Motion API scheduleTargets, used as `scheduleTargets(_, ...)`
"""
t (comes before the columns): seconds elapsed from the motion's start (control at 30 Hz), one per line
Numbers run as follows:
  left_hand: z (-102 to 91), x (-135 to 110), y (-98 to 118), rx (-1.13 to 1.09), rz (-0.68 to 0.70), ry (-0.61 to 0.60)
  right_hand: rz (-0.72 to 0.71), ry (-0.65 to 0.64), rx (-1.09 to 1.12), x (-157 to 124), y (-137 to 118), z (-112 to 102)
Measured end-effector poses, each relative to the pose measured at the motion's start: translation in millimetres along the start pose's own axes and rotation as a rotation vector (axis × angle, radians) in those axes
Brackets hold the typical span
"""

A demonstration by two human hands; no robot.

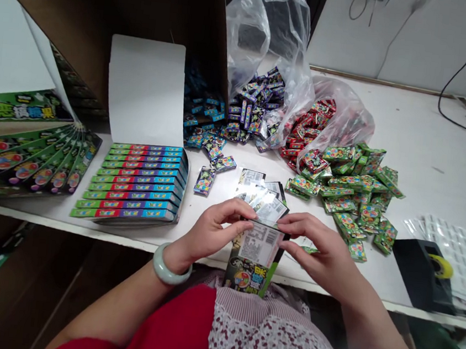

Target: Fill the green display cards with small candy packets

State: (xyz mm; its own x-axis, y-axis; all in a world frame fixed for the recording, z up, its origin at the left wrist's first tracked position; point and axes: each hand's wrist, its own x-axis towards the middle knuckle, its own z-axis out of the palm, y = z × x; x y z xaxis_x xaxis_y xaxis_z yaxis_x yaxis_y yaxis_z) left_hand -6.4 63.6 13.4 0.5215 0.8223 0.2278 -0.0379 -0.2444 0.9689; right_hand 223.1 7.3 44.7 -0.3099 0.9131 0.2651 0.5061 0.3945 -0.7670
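Between my two hands, at the table's front edge, a flat printed box (255, 254) stands tilted, with a barcode label on it and green and black artwork. My left hand (225, 223) pinches its upper left edge between thumb and fingers. The upper right edge is pinched by my right hand (313, 241). Behind the box lie several similar pieces with barcode labels (269, 206), partly hidden by it. A few small purple boxes (204, 180) lie just beyond my left hand, and a heap of small green boxes (365, 188) is beyond my right hand.
An open display box (145, 93) filled with coloured rows stands left, beside fanned printed cartons (42, 168). Plastic bags hold purple boxes (250, 107) and red boxes (313, 122). Blue boxes (206, 110) lie by a large carton (184, 8). A tape dispenser (422, 277) and clear sticker sheets (453, 253) are right.
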Motion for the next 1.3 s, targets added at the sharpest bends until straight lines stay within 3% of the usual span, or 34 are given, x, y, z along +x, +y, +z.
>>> scheduleTargets(0.2,7.1,3.7,0.1,0.054,-0.001,-0.028,0.0,0.209,0.017,-9.2,8.7,22.3)
scheduleTargets(0.33,9.2,6.8,-0.2,0.001,0.059,-0.048,0.021,0.232,0.091,-12.1,9.0,25.9)
scheduleTargets(0.47,3.9,6.2,4.3,0.054,0.157,-0.117,0.153,0.234,0.322,-15.5,4.0,28.6)
scheduleTargets(0.63,-3.8,2.8,14.0,0.084,0.229,-0.153,0.185,0.327,0.424,-19.8,-1.9,35.2)
scheduleTargets(0.8,-6.8,1.6,14.7,0.032,0.132,-0.178,0.046,0.294,0.272,-14.4,-5.2,33.4)
scheduleTargets(0.97,-5.5,2.3,5.9,-0.02,0.059,-0.019,0.039,0.296,0.242,-2.1,-7.7,41.4)
scheduleTargets(1.1,-6.0,3.1,-0.4,0.033,0.047,0.067,0.219,0.239,0.443,-7.1,26.8,29.3)
scheduleTargets(1.17,-6.7,4.4,-3.3,0.073,0.05,0.073,0.388,0.3,0.277,-18.5,58.7,11.5)
scheduleTargets(1.2,-6.6,5.5,-5.0,0.091,0.049,0.076,0.514,0.341,0.075,-25.1,75.6,2.1)
scheduleTargets(1.23,-6.3,6.8,-7.0,0.104,0.045,0.081,0.619,0.305,-0.123,-31.5,91.6,-6.4)
scheduleTargets(1.3,-4.3,9.9,-11.4,0.114,0.032,0.085,0.701,0.262,-0.235,-42.1,117.3,-17.4)
